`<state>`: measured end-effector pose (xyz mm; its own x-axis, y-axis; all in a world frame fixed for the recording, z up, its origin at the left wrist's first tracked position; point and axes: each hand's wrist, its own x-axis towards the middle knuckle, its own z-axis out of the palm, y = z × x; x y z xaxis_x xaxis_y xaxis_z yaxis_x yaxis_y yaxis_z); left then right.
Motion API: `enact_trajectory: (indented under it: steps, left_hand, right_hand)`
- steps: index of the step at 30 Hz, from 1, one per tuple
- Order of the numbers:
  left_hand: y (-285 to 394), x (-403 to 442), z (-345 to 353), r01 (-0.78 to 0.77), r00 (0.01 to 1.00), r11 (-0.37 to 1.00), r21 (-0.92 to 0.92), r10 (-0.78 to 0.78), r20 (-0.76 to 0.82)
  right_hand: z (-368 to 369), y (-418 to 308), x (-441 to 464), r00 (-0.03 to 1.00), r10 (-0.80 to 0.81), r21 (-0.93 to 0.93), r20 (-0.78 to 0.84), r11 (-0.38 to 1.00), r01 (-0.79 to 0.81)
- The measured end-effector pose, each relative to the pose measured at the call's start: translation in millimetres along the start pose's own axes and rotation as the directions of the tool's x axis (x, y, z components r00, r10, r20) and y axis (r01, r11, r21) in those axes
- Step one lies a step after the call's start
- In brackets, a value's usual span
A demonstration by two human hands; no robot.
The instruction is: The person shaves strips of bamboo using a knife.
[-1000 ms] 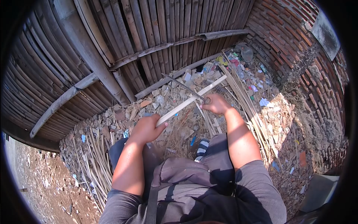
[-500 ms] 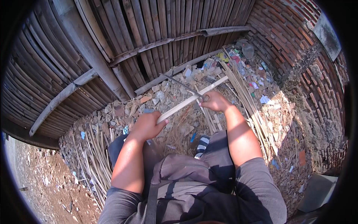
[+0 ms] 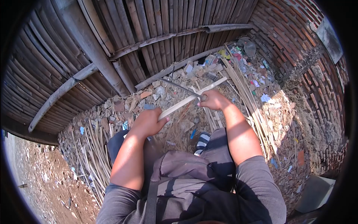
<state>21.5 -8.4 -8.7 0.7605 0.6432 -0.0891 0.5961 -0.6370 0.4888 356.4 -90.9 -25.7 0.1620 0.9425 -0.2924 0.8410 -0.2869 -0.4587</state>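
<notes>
My left hand is closed around the near end of a pale bamboo strip, which slants up and away to the right. My right hand grips a long, thin, dark knife by its near end. The blade lies across the strip near my right hand and points to the upper left. Whether the edge bites into the strip is too small to tell. Below my right hand, a few more pale strips lie on the ground between my legs.
Bundles of bamboo strips lie at left and right. Rubble and litter cover the ground. A bamboo slat wall stands ahead and a brick wall to the right. A striped sandal shows below.
The knife has tilted slightly, its far tip now lower and a little farther left. Both hands have shifted only a little and keep their holds.
</notes>
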Motion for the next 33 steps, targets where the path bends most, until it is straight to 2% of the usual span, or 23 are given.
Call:
enact_trajectory:
  steps: [7, 11, 16, 20, 23, 29, 33]
  left_hand:
    - [6.1, -2.4, -3.8, 0.035, 0.998, 0.999, -0.002, -0.035, 0.044]
    - [7.5, -2.4, -4.2, 0.024, 0.996, 0.999, -0.049, -0.019, 0.090]
    - [4.1, -1.1, 1.1, -0.004, 0.996, 0.999, -0.033, 0.007, 0.085]
    - [3.9, -0.7, -3.6, 0.076, 0.994, 0.994, -0.080, -0.069, 0.083]
    - [-3.7, -1.2, -11.4, 0.121, 0.988, 0.988, -0.092, -0.112, 0.103]
    - [-5.6, 1.3, -10.5, 0.142, 0.990, 0.988, -0.065, -0.143, -0.016]
    - [11.9, -0.3, -21.1, 0.175, 0.983, 0.982, -0.070, -0.179, -0.051]
  right_hand:
    - [4.0, -1.9, 1.8, 1.000, -0.001, -0.016, 0.008, 1.000, 0.002]
    - [3.9, -7.6, 0.8, 0.999, 0.019, -0.063, 0.034, 0.998, -0.017]
    - [2.0, -16.3, -0.9, 0.997, 0.025, -0.034, 0.070, 0.999, -0.022]
    - [1.4, -15.7, 0.3, 0.995, 0.032, 0.007, 0.097, 0.999, -0.032]
    - [8.6, -5.4, 3.3, 0.994, -0.098, 0.015, 0.038, 0.995, 0.098]
    - [-4.2, -17.8, -9.0, 0.999, -0.043, -0.067, -0.023, 0.997, 0.041]
    - [-4.1, -14.7, -12.3, 0.984, -0.043, -0.071, -0.175, 0.997, 0.031]
